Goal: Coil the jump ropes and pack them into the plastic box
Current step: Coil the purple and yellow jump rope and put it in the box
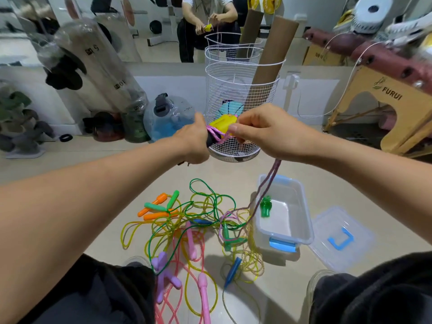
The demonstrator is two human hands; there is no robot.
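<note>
My left hand (195,139) grips the purple rope (268,181) wound on its yellow handle (222,123); my right hand (261,132) pinches the next loop. The cord looks light and limp, so I judge holding at the handle best, with the tail trailing beside the plastic box (301,220) on the floor.

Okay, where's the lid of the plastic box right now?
In the head view, the lid lies flat on the floor at lower right, just right of the open plastic box, blue handle up.

One plastic box (301,220), one lid (336,239), one wire basket (236,90), two cardboard tubes (268,66).
</note>
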